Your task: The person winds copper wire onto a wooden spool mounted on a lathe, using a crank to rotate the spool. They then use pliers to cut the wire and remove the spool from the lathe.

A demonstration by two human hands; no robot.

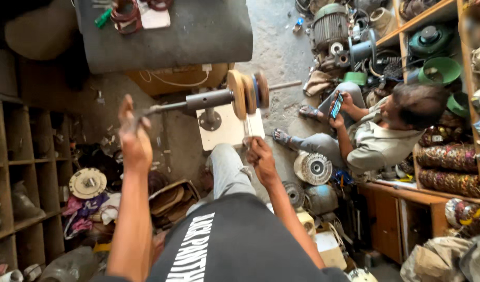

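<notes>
Nearest to the camera is the person's own dark shirt with white print, and one knee in grey trousers (227,167) points toward the machine. The left hand (134,137) is raised at the left, its fingers closed around the end of a thin metal crank handle (155,109). The right hand (260,155) is lower and more to the right, just below the wheels; its fingertips are pressed together and seem to pinch a fine wire or thread (247,128) that goes up to the wheels, but it is too thin to be sure.

The crank runs into a grey metal shaft (208,99), which lies horizontally on a short post fixed on a white base plate (229,130) on the floor. On the right end of the shaft sit several round wooden discs (248,91), standing on edge and close together, with a blue part between them.

To the right, another person (386,130) sits on the floor with a phone (336,106) in both hands. Near this person lies a round finned metal part (313,168). At the left stand dark wooden shelves (21,167), with a round pale disc (87,183) beside them. Farther away is a dark surface (188,31) with a green thing and red rings on it, and at the far right an electric motor (330,23) among other parts.
</notes>
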